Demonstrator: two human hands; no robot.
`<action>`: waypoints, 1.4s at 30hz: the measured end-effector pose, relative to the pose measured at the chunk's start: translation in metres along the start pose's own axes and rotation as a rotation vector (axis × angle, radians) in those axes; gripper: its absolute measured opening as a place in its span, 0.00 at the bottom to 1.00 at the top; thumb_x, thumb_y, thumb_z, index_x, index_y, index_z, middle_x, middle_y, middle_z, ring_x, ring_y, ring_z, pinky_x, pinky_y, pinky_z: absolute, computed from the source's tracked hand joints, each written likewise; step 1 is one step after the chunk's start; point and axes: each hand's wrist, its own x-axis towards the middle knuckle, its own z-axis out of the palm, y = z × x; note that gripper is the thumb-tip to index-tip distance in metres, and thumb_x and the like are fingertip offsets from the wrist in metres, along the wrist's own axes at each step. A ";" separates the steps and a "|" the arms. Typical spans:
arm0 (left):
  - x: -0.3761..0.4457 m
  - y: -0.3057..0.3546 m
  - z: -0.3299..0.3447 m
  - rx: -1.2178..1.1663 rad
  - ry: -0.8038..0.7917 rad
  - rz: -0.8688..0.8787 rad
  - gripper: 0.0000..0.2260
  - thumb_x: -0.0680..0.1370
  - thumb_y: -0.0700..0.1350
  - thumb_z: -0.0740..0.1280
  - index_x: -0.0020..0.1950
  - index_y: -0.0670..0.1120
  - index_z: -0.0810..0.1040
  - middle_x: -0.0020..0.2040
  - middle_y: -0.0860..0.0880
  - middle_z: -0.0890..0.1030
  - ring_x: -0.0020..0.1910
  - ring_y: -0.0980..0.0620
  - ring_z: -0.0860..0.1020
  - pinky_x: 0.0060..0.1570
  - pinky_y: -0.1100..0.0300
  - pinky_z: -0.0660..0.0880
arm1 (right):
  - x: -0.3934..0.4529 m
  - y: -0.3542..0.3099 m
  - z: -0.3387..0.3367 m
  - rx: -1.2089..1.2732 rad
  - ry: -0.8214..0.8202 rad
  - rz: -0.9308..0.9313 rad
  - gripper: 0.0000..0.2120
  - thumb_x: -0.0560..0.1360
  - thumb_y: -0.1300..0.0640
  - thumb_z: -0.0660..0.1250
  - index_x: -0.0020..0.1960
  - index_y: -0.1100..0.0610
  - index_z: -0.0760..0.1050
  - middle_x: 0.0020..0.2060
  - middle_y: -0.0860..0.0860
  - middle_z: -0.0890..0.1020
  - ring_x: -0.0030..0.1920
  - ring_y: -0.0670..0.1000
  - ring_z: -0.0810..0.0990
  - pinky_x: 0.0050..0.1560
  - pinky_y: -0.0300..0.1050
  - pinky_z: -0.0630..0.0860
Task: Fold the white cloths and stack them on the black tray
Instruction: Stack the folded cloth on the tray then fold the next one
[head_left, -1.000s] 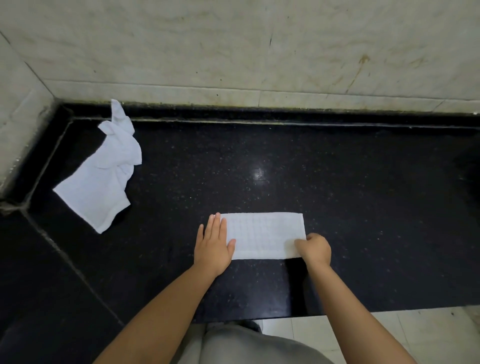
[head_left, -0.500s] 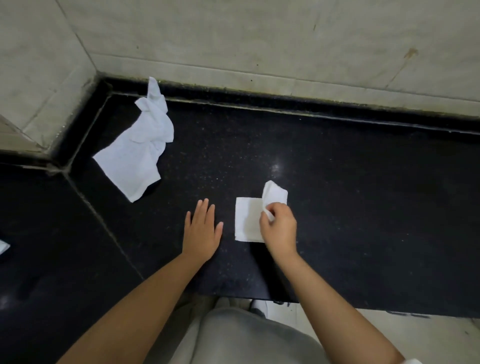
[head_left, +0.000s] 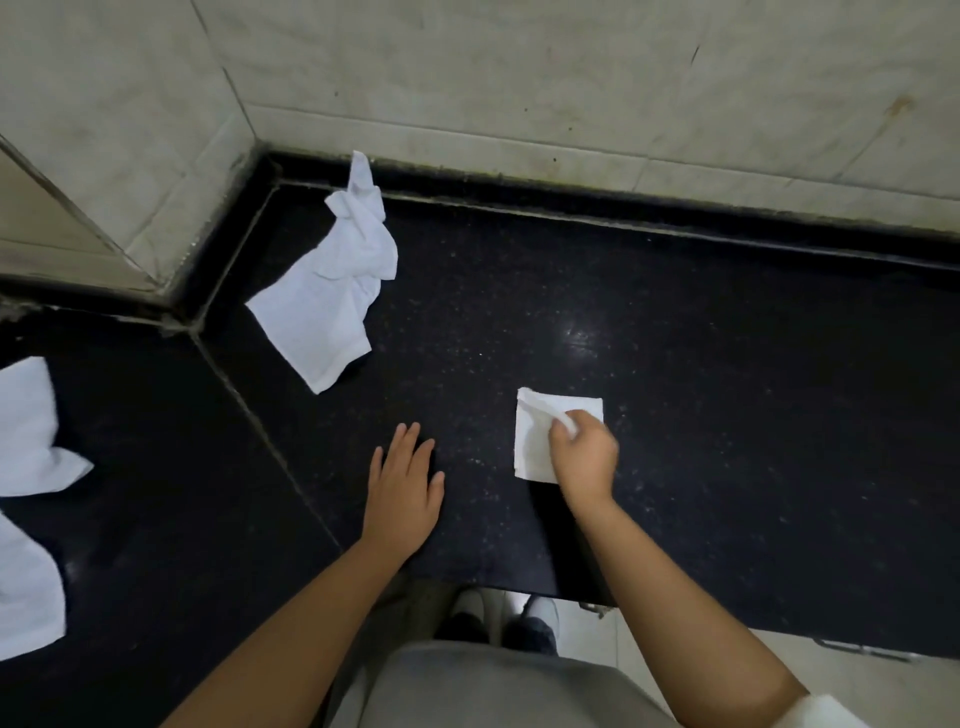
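Centrally, a black speckled stone countertop (head_left: 675, 322) is filling most of the frame, meeting a pale tiled wall (head_left: 519, 78) along the top and turning a corner at the upper left, where a grimy seam is running along the join. A diagonal joint is dividing the counter into two slabs, lower left and centre right. Pale floor tiles (head_left: 883, 686) are showing at the lower right edge.

No tray can be made out in this view.

A folded white cloth (head_left: 535, 436) is lying flat on the counter right of centre, reduced to a small square. The right hand (head_left: 584, 460) is resting over its lower right part, fingers curled and pinching a fold of it. The left hand (head_left: 405, 493) is lying flat on the bare counter just left of the cloth, apart from it, fingers straight and spread.

A crumpled white cloth (head_left: 332, 296) is lying unfolded in the upper left, one corner riding up the black kerb at the wall. Two more white cloths (head_left: 26, 431) are lying loose at the left edge, partly cut off by the frame.
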 end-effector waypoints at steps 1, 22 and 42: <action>0.001 0.000 0.000 -0.002 0.000 0.012 0.31 0.74 0.55 0.44 0.66 0.39 0.72 0.72 0.40 0.66 0.74 0.42 0.60 0.71 0.45 0.54 | 0.003 -0.005 -0.011 0.073 0.093 0.027 0.08 0.75 0.64 0.59 0.41 0.65 0.75 0.38 0.57 0.76 0.39 0.52 0.72 0.38 0.38 0.63; -0.001 -0.016 -0.004 0.257 -0.204 -0.044 0.28 0.82 0.53 0.49 0.76 0.39 0.46 0.78 0.42 0.45 0.77 0.46 0.43 0.75 0.50 0.43 | -0.022 0.030 0.002 -0.537 -0.303 -0.444 0.19 0.72 0.52 0.62 0.58 0.61 0.74 0.55 0.57 0.76 0.56 0.59 0.73 0.57 0.53 0.65; 0.043 0.106 0.044 0.361 -0.179 0.596 0.18 0.53 0.52 0.81 0.37 0.49 0.80 0.37 0.52 0.80 0.36 0.52 0.79 0.35 0.60 0.74 | -0.011 0.056 -0.073 -0.353 -0.216 -0.195 0.14 0.72 0.66 0.62 0.55 0.62 0.79 0.51 0.58 0.79 0.51 0.58 0.78 0.54 0.49 0.75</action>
